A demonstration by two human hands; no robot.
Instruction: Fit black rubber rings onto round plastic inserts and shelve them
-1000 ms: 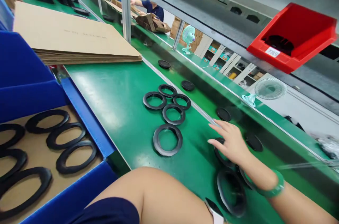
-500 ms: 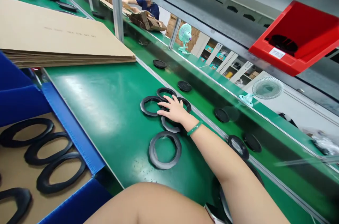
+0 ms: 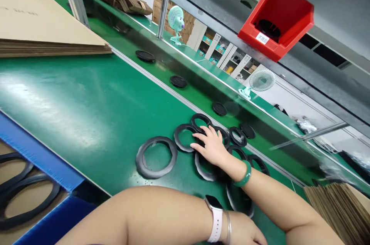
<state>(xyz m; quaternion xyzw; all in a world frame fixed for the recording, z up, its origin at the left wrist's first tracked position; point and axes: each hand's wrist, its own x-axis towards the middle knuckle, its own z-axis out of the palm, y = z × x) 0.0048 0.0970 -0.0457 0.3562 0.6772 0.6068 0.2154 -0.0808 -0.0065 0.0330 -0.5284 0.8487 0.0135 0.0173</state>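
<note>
Blue bin: only its corner shows now, far less than before, with more black rubber rings lying inside.
Green bench: a wide ring lies alone (the largest in view), just beside the cluster.
Right hand: the right hand, wearing a jade bangle, rests open on a ring, fingers spread, as before.
Left hand: the left hand, newly in view past a white-strapped watch, is cut off by the frame's lower edge.
Hands: well apart, neither clamped on anything.
Right edge: a corrugated cardboard stack has come into view.
</note>
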